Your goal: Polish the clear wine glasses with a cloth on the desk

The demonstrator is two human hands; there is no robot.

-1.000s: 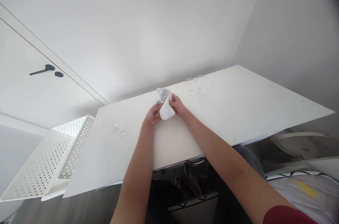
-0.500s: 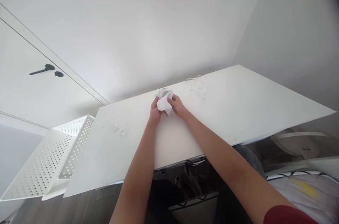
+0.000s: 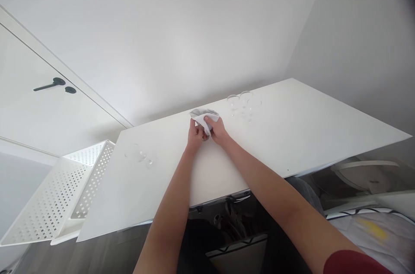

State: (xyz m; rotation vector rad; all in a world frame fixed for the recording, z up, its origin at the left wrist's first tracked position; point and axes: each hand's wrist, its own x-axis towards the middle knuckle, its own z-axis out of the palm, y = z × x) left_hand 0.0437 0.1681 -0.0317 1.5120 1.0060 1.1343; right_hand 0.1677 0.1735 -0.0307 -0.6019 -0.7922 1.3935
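Both my hands meet near the far middle of a white table [image 3: 292, 135]. My left hand [image 3: 195, 135] and my right hand [image 3: 218, 130] are closed round a white cloth [image 3: 204, 119] wrapped about a clear glass [image 3: 198, 113], of which only the rim shows above the cloth. The glass is largely hidden. Two more clear stemmed glasses [image 3: 240, 102] stand upright a little to the right of my hands. Another clear glass [image 3: 138, 154] is on the table to the left.
A white perforated basket [image 3: 55, 196] sits beyond the table's left edge. A white door with a black handle [image 3: 48, 85] is at the far left. A white wall runs behind the table. Dark clutter lies under the table's near edge.
The cloth has been bunched down tighter between my hands, and my hands have shifted slightly farther and to the right. The other glasses have not moved.
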